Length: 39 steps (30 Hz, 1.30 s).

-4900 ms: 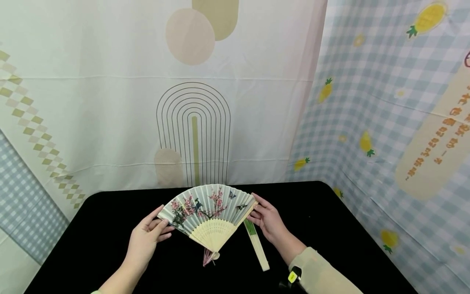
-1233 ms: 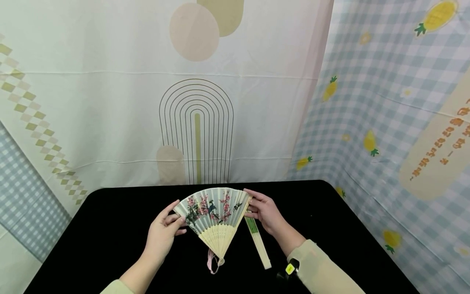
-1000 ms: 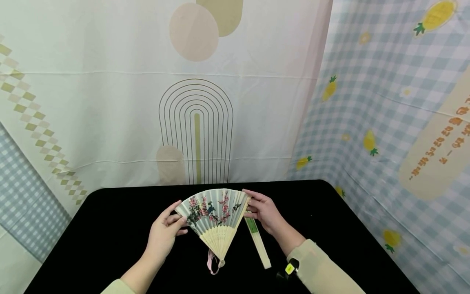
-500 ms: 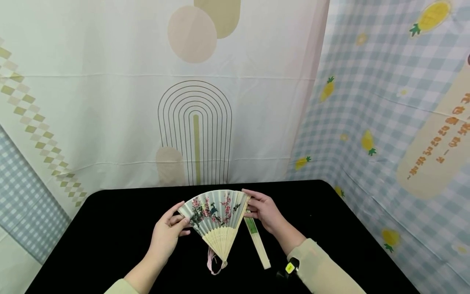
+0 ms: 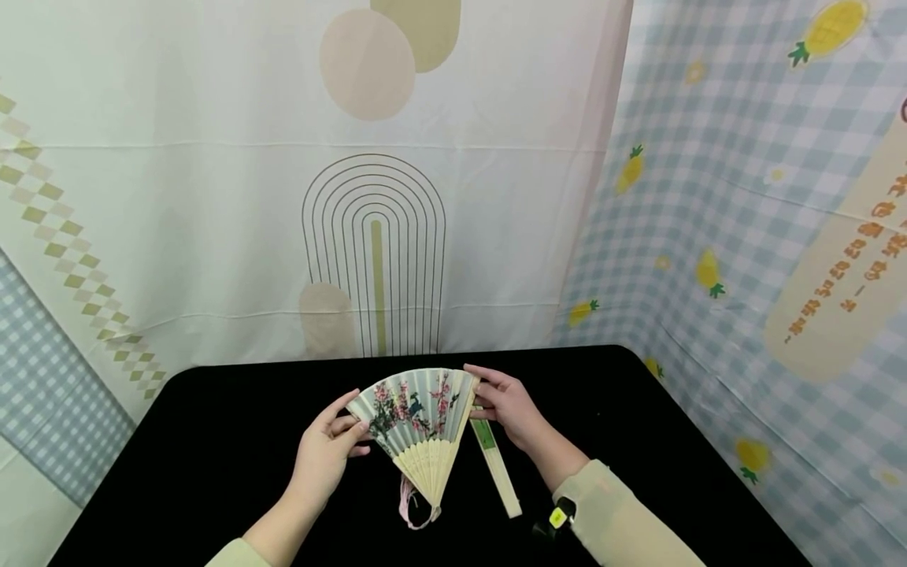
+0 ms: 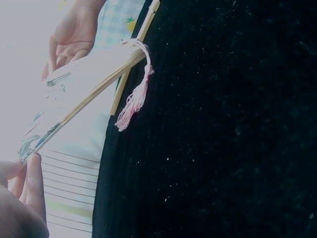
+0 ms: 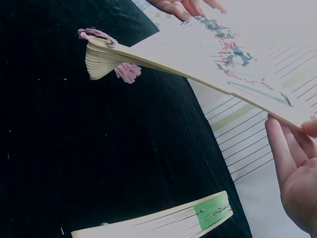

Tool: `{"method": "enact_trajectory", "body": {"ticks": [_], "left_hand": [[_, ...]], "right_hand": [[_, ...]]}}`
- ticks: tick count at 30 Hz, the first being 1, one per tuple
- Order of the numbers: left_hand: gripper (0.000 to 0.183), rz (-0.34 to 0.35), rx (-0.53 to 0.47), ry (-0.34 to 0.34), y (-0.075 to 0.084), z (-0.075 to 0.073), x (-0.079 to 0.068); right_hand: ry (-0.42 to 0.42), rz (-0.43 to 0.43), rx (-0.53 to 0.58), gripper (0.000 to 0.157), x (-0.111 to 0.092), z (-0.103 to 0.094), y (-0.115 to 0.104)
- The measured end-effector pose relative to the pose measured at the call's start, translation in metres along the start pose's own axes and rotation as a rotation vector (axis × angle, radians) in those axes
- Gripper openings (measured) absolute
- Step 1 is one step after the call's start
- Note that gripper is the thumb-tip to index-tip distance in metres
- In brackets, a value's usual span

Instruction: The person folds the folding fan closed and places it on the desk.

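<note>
A folding fan (image 5: 418, 409), pale blue with pink blossoms and a blue bird, is spread partway between both hands, its pale ribs meeting at the bottom. My left hand (image 5: 324, 453) pinches its left end between thumb and fingers. At the opposite end, my right hand (image 5: 512, 405) pinches the outer rib near the top corner. A pink tassel (image 6: 133, 101) hangs from the pivot. In the right wrist view the fan's lower ribs show stacked near the pivot. A second folding fan (image 5: 498, 468), folded up with a green section, lies on the table below the right hand.
The table (image 5: 234, 441) has a black cloth cover. Behind it hangs a white curtain (image 5: 510, 236) with line arches, and a blue checked curtain (image 5: 680, 197) with pineapples closes off the right side. A dark device with a yellow-green label (image 5: 558, 517) sits at the right wrist.
The fan has been drawn narrower since the earliest frame, as my left hand moved right toward the right hand. My right hand shifted slightly left. The folded fan stays put.
</note>
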<state>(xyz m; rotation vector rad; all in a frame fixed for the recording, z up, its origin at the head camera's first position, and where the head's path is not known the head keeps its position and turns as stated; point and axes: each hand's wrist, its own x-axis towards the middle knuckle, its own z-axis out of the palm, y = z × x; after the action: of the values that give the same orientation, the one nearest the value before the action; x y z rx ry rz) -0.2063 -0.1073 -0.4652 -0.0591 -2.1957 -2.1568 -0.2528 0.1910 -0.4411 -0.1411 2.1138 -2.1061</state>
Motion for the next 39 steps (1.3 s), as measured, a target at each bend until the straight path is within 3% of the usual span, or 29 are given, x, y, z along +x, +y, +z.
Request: {"method": "enact_trajectory", "body": {"ticks": [19, 28, 39], "left_hand": [[0.054, 0.012, 0.017, 0.002, -0.002, 0.004, -0.001], [0.054, 0.015, 0.017, 0.000, -0.002, 0.006, -0.002], [0.056, 0.038, 0.005, -0.001, -0.003, 0.009, -0.002]], "right_hand": [[0.107, 0.012, 0.028, 0.059, -0.004, 0.012, 0.011], [0.115, 0.003, -0.022, 0.064, -0.012, 0.022, 0.013], [0.193, -0.024, -0.085, 0.069, -0.013, 0.036, 0.018]]}}
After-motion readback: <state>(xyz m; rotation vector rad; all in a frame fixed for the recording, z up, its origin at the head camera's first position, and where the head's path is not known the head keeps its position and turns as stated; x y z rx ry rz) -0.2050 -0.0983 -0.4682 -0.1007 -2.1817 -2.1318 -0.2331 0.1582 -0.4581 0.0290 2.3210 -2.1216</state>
